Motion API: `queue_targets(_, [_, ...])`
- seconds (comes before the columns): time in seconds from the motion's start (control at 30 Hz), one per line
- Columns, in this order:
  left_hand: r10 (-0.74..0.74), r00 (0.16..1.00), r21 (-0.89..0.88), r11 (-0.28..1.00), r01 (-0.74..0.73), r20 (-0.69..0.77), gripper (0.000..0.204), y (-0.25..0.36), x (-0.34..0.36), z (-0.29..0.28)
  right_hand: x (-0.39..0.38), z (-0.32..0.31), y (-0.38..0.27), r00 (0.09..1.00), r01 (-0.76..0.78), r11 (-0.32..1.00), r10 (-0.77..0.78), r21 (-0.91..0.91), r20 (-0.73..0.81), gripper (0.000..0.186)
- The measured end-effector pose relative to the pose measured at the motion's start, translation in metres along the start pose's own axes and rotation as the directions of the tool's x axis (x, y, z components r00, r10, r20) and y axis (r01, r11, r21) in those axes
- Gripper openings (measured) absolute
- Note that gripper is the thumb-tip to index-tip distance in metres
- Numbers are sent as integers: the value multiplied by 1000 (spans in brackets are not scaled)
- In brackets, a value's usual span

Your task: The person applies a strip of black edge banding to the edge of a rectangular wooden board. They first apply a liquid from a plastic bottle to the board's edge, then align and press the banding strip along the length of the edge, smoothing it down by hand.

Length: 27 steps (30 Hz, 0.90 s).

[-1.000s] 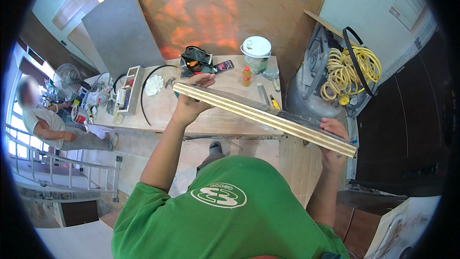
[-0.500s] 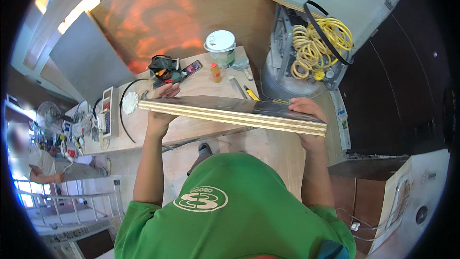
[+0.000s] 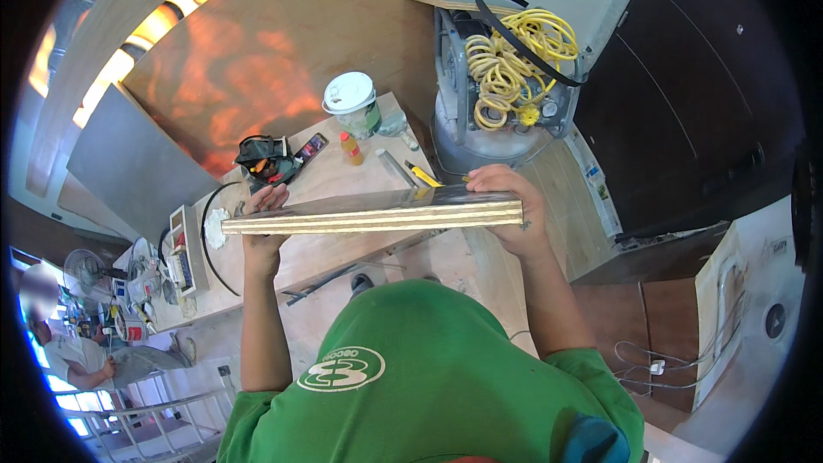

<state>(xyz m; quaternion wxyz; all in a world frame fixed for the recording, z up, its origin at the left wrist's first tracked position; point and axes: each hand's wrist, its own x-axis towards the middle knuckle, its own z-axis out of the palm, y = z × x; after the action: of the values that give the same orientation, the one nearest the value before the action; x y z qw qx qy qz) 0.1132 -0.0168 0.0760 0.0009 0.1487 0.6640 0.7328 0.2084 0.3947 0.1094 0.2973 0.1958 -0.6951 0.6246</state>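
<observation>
I hold a long stack of plywood boards [image 3: 377, 213] level in front of my chest, its layered edge facing me. My left hand [image 3: 261, 221] grips the stack's left end from below and behind. My right hand [image 3: 510, 206] is wrapped over its right end. The stack hovers above a plywood work table [image 3: 343, 176]. My green shirt fills the lower part of the view.
On the table lie a black power tool [image 3: 261, 159], a phone [image 3: 310, 147], a small orange bottle [image 3: 351, 148], a white-lidded bucket [image 3: 351, 101] and a yellow utility knife [image 3: 423, 174]. An air compressor with coiled yellow hose [image 3: 506, 60] stands right. A person [image 3: 73, 356] sits lower left.
The stack of boards has swung from a downward slant to level and come closer to my chest; both hands stayed on its ends while the view shifted.
</observation>
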Motion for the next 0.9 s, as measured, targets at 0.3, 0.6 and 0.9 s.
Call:
queue_targets(0.3, [46, 996, 228, 973, -26, -81, 79, 19, 12, -11, -2, -3, -14, 930, -366, 925, 361, -104, -63, 40])
queue_targets(0.6, [106, 994, 225, 968, -108, 23, 92, 113, 46, -9, 90, -33, -77, 963, -152, 940, 210, 304, -167, 62])
queue_targets(0.9, [-482, 876, -219, 856, 469, -9, 37, 120, 69, 14, 132, -60, 22, 540, -834, 459, 791, 306, 286, 39])
